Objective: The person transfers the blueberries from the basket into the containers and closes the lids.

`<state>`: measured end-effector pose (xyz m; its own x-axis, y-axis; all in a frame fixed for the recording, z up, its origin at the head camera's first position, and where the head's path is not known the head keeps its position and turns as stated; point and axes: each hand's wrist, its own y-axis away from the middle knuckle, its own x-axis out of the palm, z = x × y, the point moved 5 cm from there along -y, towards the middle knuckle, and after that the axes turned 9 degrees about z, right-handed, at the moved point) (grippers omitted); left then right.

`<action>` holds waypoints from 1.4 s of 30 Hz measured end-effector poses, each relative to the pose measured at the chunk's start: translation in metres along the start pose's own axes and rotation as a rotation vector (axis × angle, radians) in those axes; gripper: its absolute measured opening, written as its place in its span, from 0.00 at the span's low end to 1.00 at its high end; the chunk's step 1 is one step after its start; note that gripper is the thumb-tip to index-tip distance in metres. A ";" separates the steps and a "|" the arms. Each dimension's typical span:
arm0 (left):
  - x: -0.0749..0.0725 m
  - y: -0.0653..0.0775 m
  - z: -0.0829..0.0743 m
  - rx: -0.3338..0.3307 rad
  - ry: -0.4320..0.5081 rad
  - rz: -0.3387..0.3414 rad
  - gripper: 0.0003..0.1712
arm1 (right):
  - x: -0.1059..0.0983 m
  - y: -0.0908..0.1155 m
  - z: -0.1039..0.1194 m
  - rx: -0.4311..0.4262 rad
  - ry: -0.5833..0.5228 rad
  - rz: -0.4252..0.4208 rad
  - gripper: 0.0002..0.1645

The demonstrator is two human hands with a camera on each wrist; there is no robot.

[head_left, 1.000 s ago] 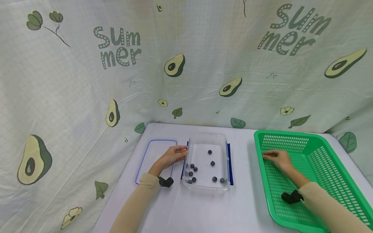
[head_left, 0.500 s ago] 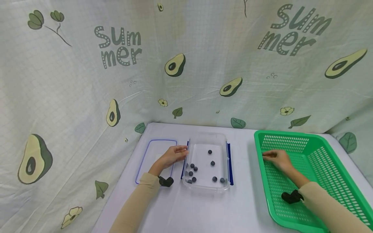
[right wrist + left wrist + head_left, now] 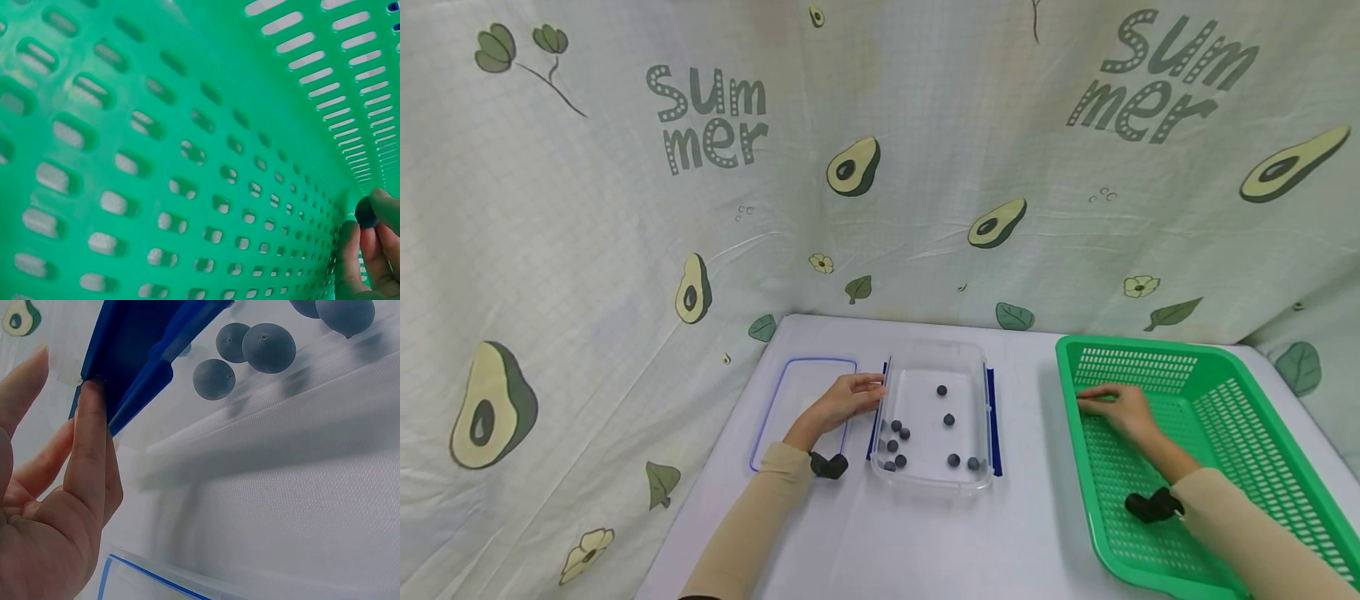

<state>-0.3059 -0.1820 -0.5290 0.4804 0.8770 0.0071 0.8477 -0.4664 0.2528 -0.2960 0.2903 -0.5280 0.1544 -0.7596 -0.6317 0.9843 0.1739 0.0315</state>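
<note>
My left hand (image 3: pixel 848 398) is at the left side of a clear plastic container (image 3: pixel 928 482). In the left wrist view its fingers are extended and touch the container's blue side latch (image 3: pixel 134 356), with the thumb held apart. Several dark blueberries (image 3: pixel 949 420) lie inside the container, a group of them near its left wall. My right hand (image 3: pixel 1123 410) is inside the green basket (image 3: pixel 1078 467), by its left wall. Between thumb and fingers it pinches a blueberry (image 3: pixel 365 213), seen in the right wrist view; in the head view that berry is hidden.
A clear lid with a blue rim (image 3: pixel 786 361) lies on the white table (image 3: pixel 880 542), left of the container and partly behind the left hand. A second blue latch (image 3: pixel 994 421) hangs at the container's right side. Behind the table hangs a cloth (image 3: pixel 910 233) printed with avocados.
</note>
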 end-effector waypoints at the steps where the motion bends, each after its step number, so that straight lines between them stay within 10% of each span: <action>1: 0.000 0.000 0.000 -0.002 0.001 0.001 0.28 | -0.001 0.000 0.000 0.007 0.000 -0.002 0.19; 42: -0.001 -0.001 -0.001 -0.013 0.009 -0.001 0.27 | -0.024 0.008 0.022 0.119 -0.202 0.003 0.35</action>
<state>-0.3078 -0.1821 -0.5282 0.4773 0.8786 0.0156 0.8453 -0.4639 0.2650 -0.2900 0.2966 -0.4957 0.1593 -0.8711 -0.4645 0.9852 0.1102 0.1313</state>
